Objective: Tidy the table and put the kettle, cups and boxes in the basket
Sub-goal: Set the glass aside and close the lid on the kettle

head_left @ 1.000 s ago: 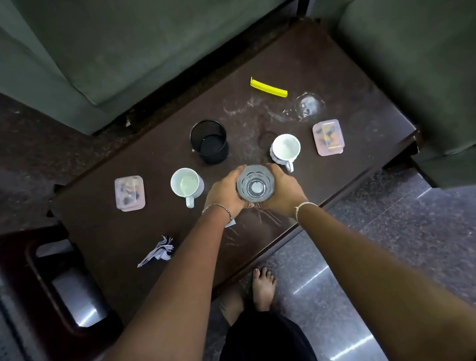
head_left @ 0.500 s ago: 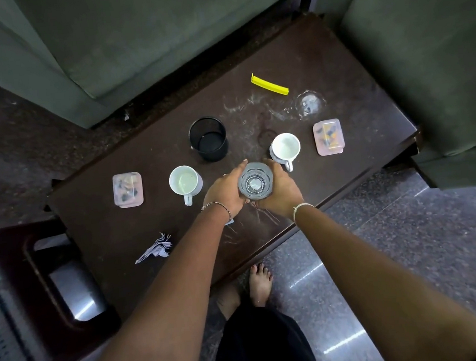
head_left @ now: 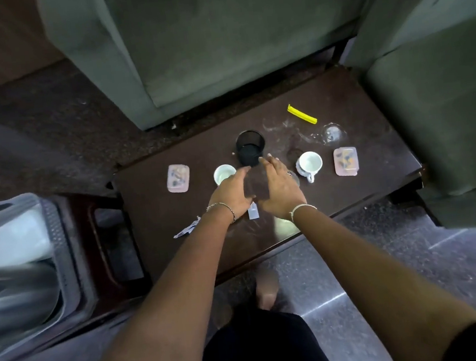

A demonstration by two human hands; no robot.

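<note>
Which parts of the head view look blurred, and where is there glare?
Head view: the basket is smeared into streaks; head view: left hand and right hand look soft-edged; head view: pale glare on the table beside the right wrist.

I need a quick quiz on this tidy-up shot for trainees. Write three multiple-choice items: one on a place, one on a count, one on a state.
1. Where on the table does the yellow strip lie?
A. toward the far edge, beyond the right white cup
B. at the near edge
C. at the left end

2. How many pink boxes are on the table?
A. one
B. two
C. four

3. How does the right white cup stand?
A. tipped on its side
B. upside down
C. upright, mouth up

Answers:
1 A: the strip lies farther from the camera than the cup, near the far edge.
2 B: one is left of the cups, and a second pink box is at the right.
3 C: its open rim faces the camera.
</note>
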